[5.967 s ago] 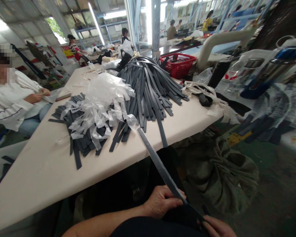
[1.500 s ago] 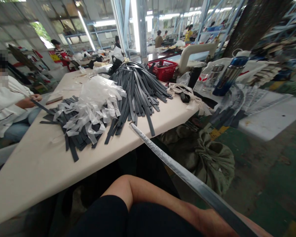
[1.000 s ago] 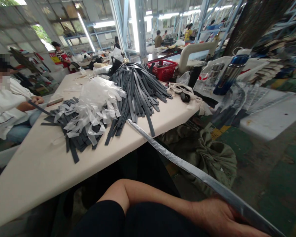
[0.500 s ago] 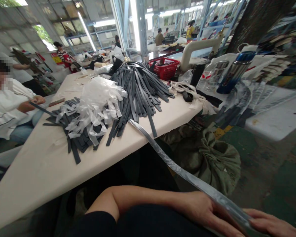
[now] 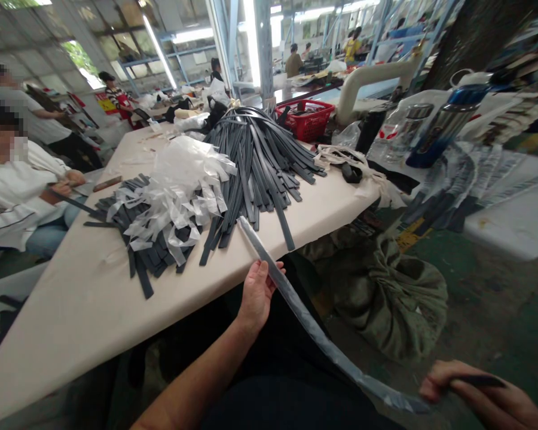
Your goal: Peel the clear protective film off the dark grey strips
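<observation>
A long dark strap in a clear plastic sleeve [image 5: 311, 325] runs from the table's front edge down to the lower right. My left hand [image 5: 256, 292] pinches it near its upper end, thumb on top, just off the table. At the lower right, my right hand [image 5: 479, 388] is closed around the other end, where a bare dark tip pokes out past the fingers. Beyond my left hand, a bundle of dark grey straps [image 5: 253, 161] fans over the table. Left of it, a heap of clear plastic sleeves [image 5: 177, 179] lies on more dark straps [image 5: 150, 260].
The pale table [image 5: 78, 298] stretches ahead and left, with a seated person [image 5: 9, 191] at its far side. A red basket [image 5: 307, 122] stands behind the straps. Right are a blue bottle [image 5: 448, 122], a white bench [image 5: 511, 230] holding sleeved straps, and a green sack [image 5: 394, 304] on the floor.
My left hand has slid up the sleeved strap from the lower right to near the table edge. My right hand has stayed low at the right, gripping the strap's other end.
</observation>
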`<state>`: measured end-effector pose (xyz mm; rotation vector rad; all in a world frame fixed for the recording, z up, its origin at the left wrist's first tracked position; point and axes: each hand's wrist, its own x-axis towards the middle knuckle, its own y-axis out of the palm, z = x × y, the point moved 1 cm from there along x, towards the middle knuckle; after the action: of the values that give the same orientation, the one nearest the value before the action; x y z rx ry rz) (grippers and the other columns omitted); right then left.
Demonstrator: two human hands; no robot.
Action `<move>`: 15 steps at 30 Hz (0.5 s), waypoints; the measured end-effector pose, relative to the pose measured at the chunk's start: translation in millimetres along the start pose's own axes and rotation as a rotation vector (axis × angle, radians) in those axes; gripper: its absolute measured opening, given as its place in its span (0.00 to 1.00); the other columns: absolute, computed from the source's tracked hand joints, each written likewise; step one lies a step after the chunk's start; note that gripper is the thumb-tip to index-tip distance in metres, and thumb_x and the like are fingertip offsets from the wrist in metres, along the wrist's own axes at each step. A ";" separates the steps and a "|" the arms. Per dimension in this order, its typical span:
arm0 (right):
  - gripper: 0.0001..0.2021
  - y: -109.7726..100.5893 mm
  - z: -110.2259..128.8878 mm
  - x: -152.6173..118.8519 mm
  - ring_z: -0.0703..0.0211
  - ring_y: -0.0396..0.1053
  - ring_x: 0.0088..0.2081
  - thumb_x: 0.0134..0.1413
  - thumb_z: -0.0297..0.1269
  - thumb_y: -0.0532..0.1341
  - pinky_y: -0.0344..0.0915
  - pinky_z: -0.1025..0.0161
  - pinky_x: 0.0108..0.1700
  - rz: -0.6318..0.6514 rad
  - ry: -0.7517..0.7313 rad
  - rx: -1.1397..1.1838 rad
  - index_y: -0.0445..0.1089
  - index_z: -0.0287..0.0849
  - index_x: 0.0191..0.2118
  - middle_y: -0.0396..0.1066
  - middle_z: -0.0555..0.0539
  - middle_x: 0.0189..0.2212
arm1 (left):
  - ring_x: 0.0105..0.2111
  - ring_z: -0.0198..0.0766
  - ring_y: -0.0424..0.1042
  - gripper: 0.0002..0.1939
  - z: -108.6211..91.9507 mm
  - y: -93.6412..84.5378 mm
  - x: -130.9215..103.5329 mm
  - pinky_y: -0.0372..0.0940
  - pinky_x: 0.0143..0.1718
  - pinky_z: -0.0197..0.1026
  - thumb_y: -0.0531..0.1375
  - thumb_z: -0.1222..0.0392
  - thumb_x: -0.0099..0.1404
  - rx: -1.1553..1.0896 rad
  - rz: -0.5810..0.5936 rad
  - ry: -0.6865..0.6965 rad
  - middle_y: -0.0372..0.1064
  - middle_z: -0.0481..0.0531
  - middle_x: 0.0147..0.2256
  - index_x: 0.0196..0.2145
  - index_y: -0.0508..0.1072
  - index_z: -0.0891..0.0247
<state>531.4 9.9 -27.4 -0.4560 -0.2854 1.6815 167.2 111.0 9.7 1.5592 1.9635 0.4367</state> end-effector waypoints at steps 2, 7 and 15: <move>0.19 24.1 23.9 20.3 0.41 0.76 0.30 0.51 0.63 0.58 0.73 0.48 0.35 0.153 0.052 0.058 0.79 0.57 0.28 0.77 0.38 0.25 | 0.27 0.33 0.71 0.23 -8.4 3.6 -2.0 0.65 0.32 0.36 0.64 0.48 0.63 0.094 0.052 0.054 0.75 0.49 0.30 0.50 0.69 0.63; 0.22 70.2 73.6 68.5 0.45 0.75 0.39 0.58 0.59 0.58 0.72 0.51 0.45 0.267 -0.028 0.300 0.78 0.45 0.34 0.78 0.41 0.35 | 0.22 0.31 0.65 0.28 -23.2 -2.2 -20.4 0.60 0.28 0.35 0.60 0.49 0.66 0.388 0.203 0.082 0.70 0.45 0.23 0.59 0.65 0.64; 0.16 80.5 126.0 143.3 0.44 0.56 0.65 0.56 0.54 0.65 0.60 0.46 0.61 0.273 -0.327 1.003 0.76 0.45 0.31 0.62 0.46 0.64 | 0.22 0.33 0.65 0.26 -24.6 -16.6 -34.9 0.60 0.27 0.36 0.55 0.45 0.68 0.918 0.614 -0.236 0.69 0.47 0.24 0.57 0.70 0.63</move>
<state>386.9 146.7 30.2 0.5520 0.4105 1.9211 144.0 75.6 27.4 2.6403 1.5156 -0.5000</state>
